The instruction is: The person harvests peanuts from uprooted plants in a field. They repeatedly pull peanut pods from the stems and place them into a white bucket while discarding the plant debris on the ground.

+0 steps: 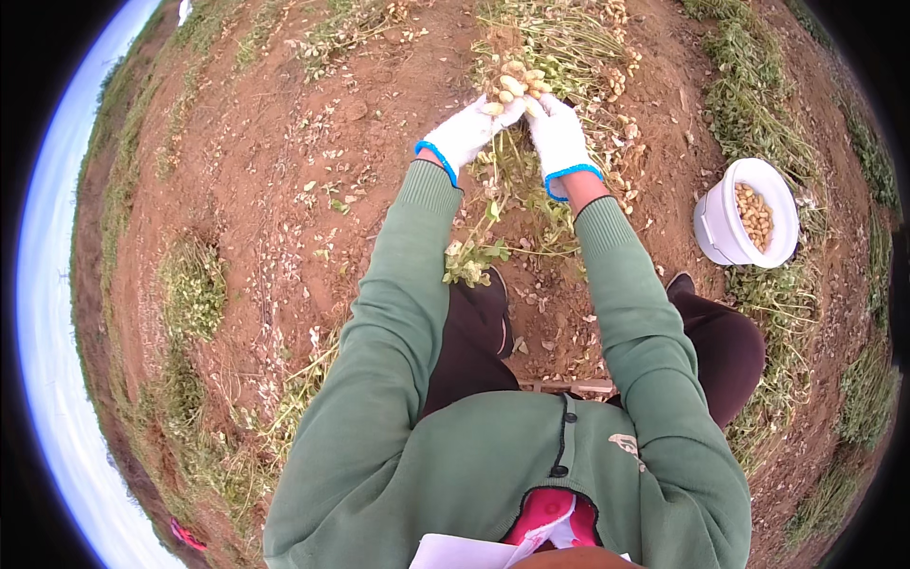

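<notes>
Both my hands wear white knit gloves with blue cuffs and meet at a cluster of peanut pods (517, 80) on an uprooted peanut plant. My left hand (470, 129) grips the cluster from the left, one pod lying at its fingertips. From the right, my right hand (558, 134) has its fingers closed at the base of the same cluster. The plant's leafy stems (508, 167) hang down between my wrists towards my shoes. Just beyond the hands lie more pulled peanut plants (569, 39), with pods along their right side.
A white plastic bucket (711, 213), partly filled with peanut pods (755, 217), stands on the right beside a row of pulled plants (757, 107). Reddish soil (284, 163) with scattered dry leaves stretches left. A leafy plant heap (192, 288) lies there. Part of a wooden piece (576, 386) shows between my legs.
</notes>
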`<state>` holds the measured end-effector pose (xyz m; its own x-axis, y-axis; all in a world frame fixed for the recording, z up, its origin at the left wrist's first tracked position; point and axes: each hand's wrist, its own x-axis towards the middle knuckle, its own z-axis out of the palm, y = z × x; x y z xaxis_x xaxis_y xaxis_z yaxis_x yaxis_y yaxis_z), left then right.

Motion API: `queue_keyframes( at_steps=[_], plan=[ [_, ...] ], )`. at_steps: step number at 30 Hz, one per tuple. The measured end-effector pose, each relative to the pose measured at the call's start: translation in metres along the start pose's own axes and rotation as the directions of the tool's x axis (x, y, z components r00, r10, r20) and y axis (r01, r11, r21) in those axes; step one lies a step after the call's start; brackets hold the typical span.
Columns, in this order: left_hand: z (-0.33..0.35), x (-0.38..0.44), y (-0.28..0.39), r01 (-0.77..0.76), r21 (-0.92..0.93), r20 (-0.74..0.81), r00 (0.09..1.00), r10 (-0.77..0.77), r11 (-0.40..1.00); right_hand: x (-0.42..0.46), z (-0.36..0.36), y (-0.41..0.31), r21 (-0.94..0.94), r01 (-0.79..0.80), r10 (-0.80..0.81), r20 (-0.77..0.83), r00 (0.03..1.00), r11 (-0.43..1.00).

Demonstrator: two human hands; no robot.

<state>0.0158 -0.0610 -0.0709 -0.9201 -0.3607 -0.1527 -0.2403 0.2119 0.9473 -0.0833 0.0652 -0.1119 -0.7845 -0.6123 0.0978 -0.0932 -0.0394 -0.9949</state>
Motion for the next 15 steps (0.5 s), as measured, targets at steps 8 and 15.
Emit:
queue_keyframes(
  at_steps=[8, 15],
  plan=[
    [-0.026, 0.002, -0.010, -0.028, -0.288, -0.034, 0.999, 0.019, 0.957, -0.010, -0.036, -0.026, 0.292, -0.356, 0.277, 0.279, 0.919, 0.888],
    [-0.044, 0.005, -0.016, -0.119, -0.407, -0.329, 0.944, -0.024, 0.906, -0.074, -0.099, 0.118, -0.562, -0.288, 0.185, -0.234, 0.955, 0.776]
  ],
)
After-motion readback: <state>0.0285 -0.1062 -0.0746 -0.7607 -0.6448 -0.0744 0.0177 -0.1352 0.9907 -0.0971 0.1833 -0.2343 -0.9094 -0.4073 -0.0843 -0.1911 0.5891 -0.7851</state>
